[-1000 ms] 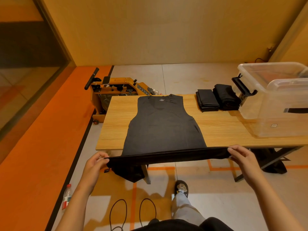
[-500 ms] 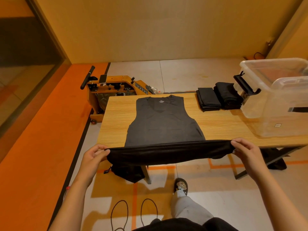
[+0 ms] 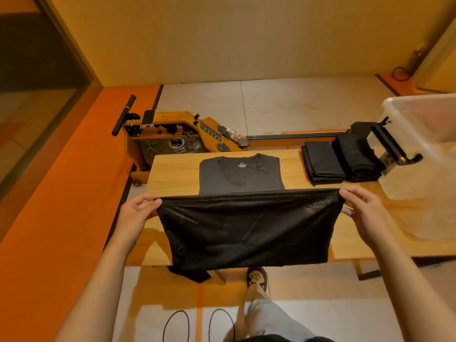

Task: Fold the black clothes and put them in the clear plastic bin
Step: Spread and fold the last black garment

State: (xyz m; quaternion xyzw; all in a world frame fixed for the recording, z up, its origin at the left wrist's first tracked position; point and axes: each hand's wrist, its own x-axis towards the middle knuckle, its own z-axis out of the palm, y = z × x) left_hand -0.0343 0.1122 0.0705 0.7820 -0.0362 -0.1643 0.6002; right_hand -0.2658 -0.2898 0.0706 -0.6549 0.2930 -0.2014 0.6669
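Observation:
A black sleeveless shirt point(image 3: 240, 177) lies flat on the wooden table point(image 3: 172, 174), neck end far from me. Its bottom hem point(image 3: 246, 225) is lifted off the table and stretched taut between my hands above the shirt's middle. My left hand point(image 3: 138, 213) pinches the hem's left corner. My right hand point(image 3: 362, 208) pinches the right corner. Two folded black garments point(image 3: 323, 162) point(image 3: 355, 159) lie side by side at the table's far right. The clear plastic bin point(image 3: 424, 134) stands at the right end of the table, open at the top.
A wooden rowing machine point(image 3: 177, 134) stands on the floor behind the table's left end. The bin's black latch handle point(image 3: 392, 144) sticks out toward the folded pile. More black cloth point(image 3: 192, 274) hangs below the table's near edge. My foot point(image 3: 256, 277) is under the table.
Both hands have lifted the shirt's bottom hem from below the table's near edge and carried it forward over the shirt. The lower half now hangs raised between them.

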